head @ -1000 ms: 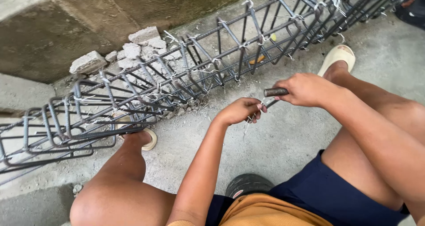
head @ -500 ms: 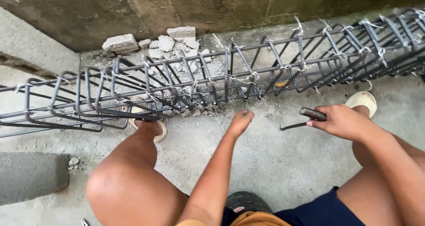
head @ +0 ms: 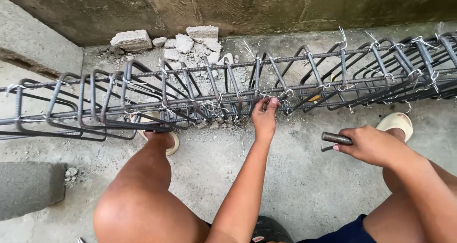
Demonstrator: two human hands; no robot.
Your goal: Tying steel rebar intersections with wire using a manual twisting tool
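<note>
A long rebar cage (head: 214,88) lies on the concrete floor, its stirrups tied to the long bars with thin wire. My left hand (head: 264,117) reaches forward and touches the cage's lower near bar, fingertips pinching at a wire tie (head: 272,96). Further right and apart from the cage, my right hand (head: 369,145) is closed around the dark metal handle of a tying hook tool (head: 336,138). My bare knees and slippered feet are on either side of my arms.
Broken concrete rubble (head: 183,43) is piled behind the cage against a rough wall (head: 247,7). A concrete block (head: 31,188) lies at the lower left. One slipper (head: 396,122) rests near the cage at right, another (head: 167,140) under it at left.
My left hand has moved forward from the floor area to the cage's lower bar. My right hand with the tool stays low at the right. The view has shifted rightward along the cage.
</note>
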